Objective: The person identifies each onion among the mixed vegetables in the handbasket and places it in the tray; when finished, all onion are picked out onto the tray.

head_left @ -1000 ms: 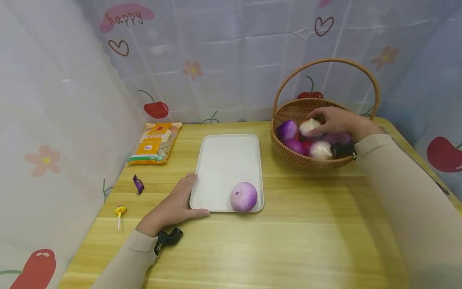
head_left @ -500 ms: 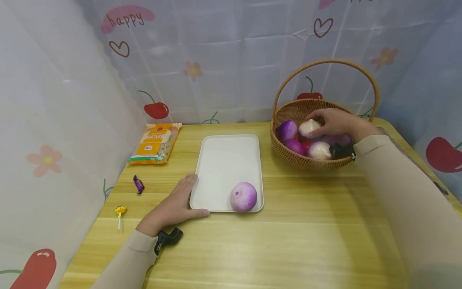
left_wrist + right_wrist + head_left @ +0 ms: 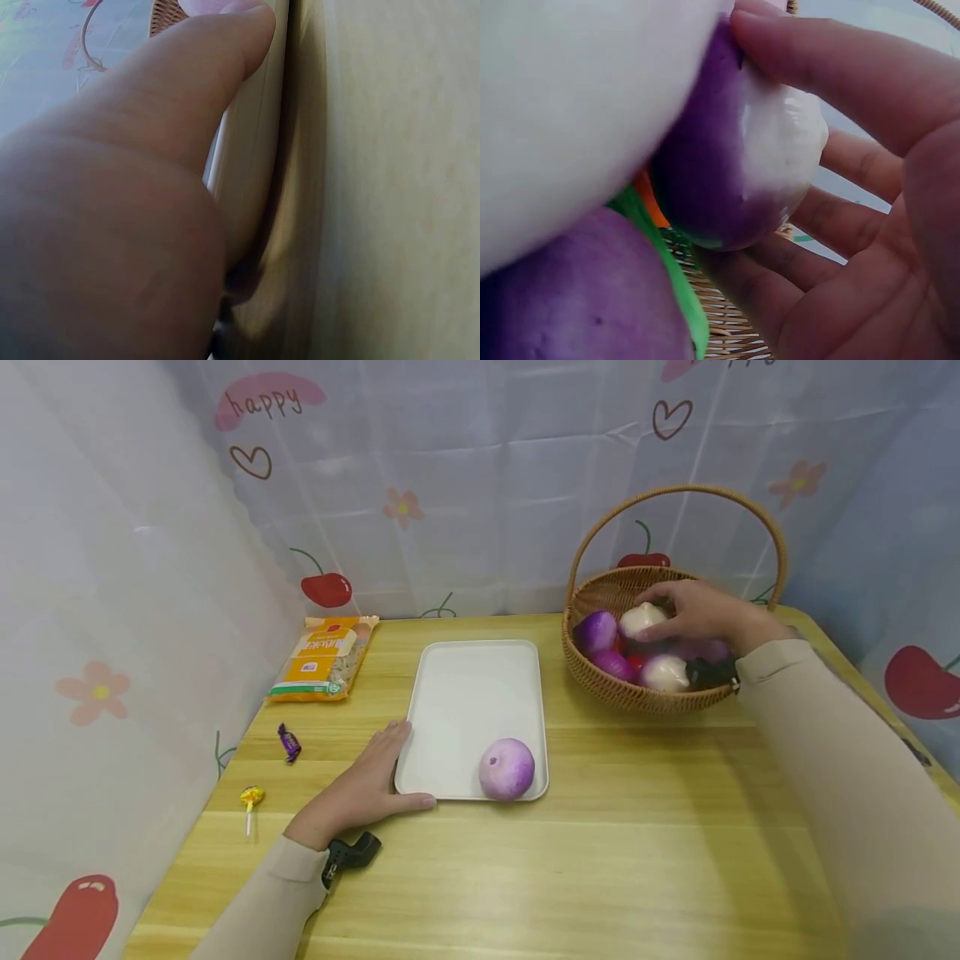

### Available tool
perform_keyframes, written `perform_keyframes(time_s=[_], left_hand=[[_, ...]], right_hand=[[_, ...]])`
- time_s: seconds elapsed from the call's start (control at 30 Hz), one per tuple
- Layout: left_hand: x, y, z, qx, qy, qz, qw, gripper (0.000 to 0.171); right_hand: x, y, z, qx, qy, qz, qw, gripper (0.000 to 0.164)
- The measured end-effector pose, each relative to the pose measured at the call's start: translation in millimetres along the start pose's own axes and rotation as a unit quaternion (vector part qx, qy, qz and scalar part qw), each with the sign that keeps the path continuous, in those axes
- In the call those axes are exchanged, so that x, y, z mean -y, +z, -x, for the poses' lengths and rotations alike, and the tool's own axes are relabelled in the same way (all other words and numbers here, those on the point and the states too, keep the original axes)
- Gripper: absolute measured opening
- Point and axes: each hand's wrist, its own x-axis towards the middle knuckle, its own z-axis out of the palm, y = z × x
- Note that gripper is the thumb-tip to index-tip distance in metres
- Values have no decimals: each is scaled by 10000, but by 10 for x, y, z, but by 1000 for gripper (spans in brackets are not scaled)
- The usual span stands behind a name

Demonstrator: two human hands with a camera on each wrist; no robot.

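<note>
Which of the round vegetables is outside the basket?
The purple-and-white vegetable at the near right corner of the white tray; the other round ones in view are inside the wicker basket.

Holds left hand [image 3: 356, 789] nearer in, fingers straight and close together, thumb stuck out sideways. Angles left forearm [image 3: 258, 902] forward and inward. Has right forearm [image 3: 832, 752] stretched farther out, right hand [image 3: 693, 614] gripping with curved thumb and fingers, wrist bent inward.

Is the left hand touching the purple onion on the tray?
Apart. The head view shows bare white tray between the left hand and the purple onion.
</note>
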Motion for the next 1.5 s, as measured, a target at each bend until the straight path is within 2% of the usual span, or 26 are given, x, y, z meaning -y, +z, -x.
perform_keyframes(time_s=[0.17, 0.53, 0.83, 1.03, 1.13, 1.5], left_hand=[[-4, -11, -9, 9, 23, -1, 10000, 133], [-13, -31, -10, 51, 19, -12, 10000, 134], [-10, -9, 2, 51, -3, 13, 10000, 134], [-12, -2, -3, 33, 45, 37, 10000, 134], [-13, 3, -3, 41, 58, 4, 10000, 134], [-20, -11, 8, 24, 98, 63, 9999, 135]], right_hand=[[69, -76, 47, 54, 153, -504, 9986, 71], [136, -173, 128, -38, 135, -602, 9981, 76], [397, -137, 186, -254, -67, -432, 9987, 75], [606, -50, 192, -324, -489, -302, 9978, 70], [710, -9, 189, -384, -786, -414, 9953, 66], [1102, 272, 155, -455, -1860, -792, 9783, 57]])
